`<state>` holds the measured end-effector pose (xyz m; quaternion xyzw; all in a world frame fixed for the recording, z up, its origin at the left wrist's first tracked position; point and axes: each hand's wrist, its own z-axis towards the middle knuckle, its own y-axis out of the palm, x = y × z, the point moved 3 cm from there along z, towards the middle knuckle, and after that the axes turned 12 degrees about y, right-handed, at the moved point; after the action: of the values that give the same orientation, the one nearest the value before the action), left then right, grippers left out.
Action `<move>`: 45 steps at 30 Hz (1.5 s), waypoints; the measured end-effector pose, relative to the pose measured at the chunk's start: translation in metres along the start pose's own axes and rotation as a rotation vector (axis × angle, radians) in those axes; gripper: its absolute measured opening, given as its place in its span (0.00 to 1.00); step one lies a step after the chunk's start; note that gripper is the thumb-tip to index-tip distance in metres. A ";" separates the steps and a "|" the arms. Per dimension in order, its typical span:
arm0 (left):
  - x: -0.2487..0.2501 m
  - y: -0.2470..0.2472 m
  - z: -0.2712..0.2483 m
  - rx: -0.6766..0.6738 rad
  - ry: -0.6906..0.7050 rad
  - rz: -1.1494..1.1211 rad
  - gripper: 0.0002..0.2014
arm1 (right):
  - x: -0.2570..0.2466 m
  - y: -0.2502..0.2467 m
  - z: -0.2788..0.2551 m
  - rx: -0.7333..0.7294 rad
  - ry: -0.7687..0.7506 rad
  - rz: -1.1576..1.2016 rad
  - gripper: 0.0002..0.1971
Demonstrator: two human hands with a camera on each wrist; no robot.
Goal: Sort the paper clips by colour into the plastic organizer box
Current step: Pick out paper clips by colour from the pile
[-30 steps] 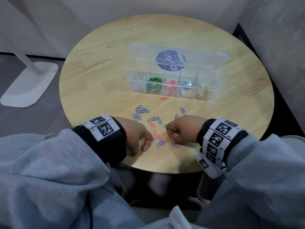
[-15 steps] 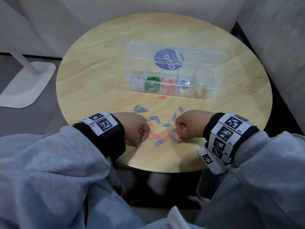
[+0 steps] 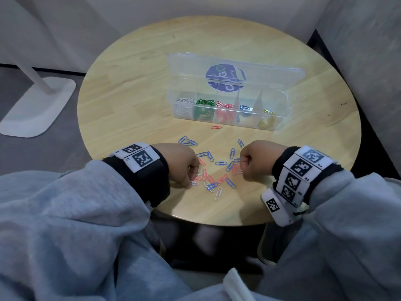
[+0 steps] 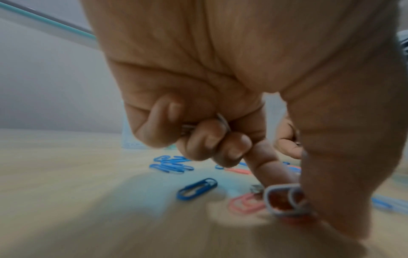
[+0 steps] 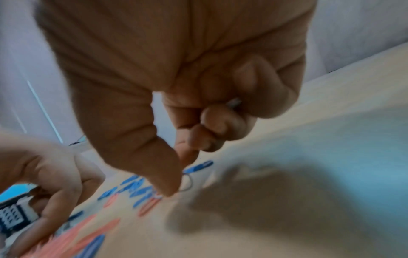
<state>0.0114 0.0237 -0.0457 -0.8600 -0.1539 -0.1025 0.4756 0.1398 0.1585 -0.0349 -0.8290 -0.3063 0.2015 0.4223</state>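
Loose blue, red and white paper clips (image 3: 217,172) lie scattered on the round wooden table (image 3: 134,101) between my two hands. My left hand (image 3: 191,181) pinches a white clip (image 4: 284,199) between thumb and index finger at the table surface, and its curled fingers hold more white clips (image 4: 220,120). My right hand (image 3: 244,171) pinches a white clip (image 3: 239,171) low over the table, with another clip (image 5: 234,103) tucked under its curled fingers. The clear plastic organizer box (image 3: 284,101) stands open behind, its compartments holding white, green, red, blue and yellow clips.
The box lid (image 3: 234,72) with a round blue sticker lies folded back. A single red clip (image 3: 216,127) lies just before the box. A white stand base (image 3: 32,109) sits on the floor at left. A grey wall (image 3: 368,61) is close at right.
My right hand has shifted to the right and taken up a white clip. My left hand has moved slightly toward the pile and pinches a white clip.
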 end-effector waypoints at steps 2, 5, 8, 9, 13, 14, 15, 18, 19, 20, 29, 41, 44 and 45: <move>-0.002 0.000 0.001 0.021 -0.023 -0.018 0.05 | 0.005 -0.006 0.003 -0.001 0.005 0.080 0.03; -0.005 -0.004 -0.001 0.065 -0.040 -0.117 0.07 | 0.008 -0.014 0.003 -0.062 -0.037 0.236 0.06; -0.011 -0.015 -0.010 0.151 -0.054 -0.324 0.09 | 0.007 -0.015 0.002 -0.189 -0.066 0.542 0.12; -0.013 -0.020 -0.013 0.196 -0.061 -0.425 0.09 | 0.007 -0.013 0.003 -0.230 -0.071 0.666 0.13; -0.010 -0.039 -0.023 0.504 -0.064 -1.098 0.01 | 0.002 -0.009 0.005 -0.343 -0.075 0.943 0.15; -0.010 -0.042 -0.025 0.555 -0.042 -1.253 0.02 | 0.000 -0.009 0.005 -0.363 -0.071 0.972 0.15; -0.010 -0.045 -0.026 0.590 -0.005 -1.386 0.04 | -0.002 -0.008 0.004 -0.379 -0.063 0.998 0.16; -0.013 -0.049 -0.031 0.647 0.079 -1.633 0.09 | -0.007 -0.004 0.003 -0.403 -0.036 1.031 0.17; -0.015 -0.050 -0.032 0.659 0.083 -1.675 0.11 | -0.009 -0.002 0.002 -0.410 -0.024 1.028 0.17; -0.016 -0.050 -0.032 0.667 0.081 -1.706 0.15 | -0.011 0.001 0.001 -0.424 -0.016 1.021 0.16; -0.015 -0.047 -0.031 0.671 0.038 -1.710 0.07 | -0.037 0.008 -0.024 -0.194 -0.310 0.200 0.12; -0.011 -0.024 -0.012 0.251 -0.214 -0.532 0.09 | -0.058 0.026 -0.020 -0.033 -0.380 -0.142 0.14; -0.007 -0.021 -0.010 0.219 -0.193 -0.418 0.08 | -0.059 0.025 -0.020 -0.014 -0.396 -0.166 0.05; -0.006 -0.020 -0.009 0.205 -0.187 -0.406 0.08 | -0.058 0.025 -0.019 -0.016 -0.388 -0.174 0.04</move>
<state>-0.0020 0.0244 -0.0274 -0.7645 -0.3762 -0.0999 0.5138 0.1172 0.0965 -0.0400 -0.7486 -0.4538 0.3177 0.3644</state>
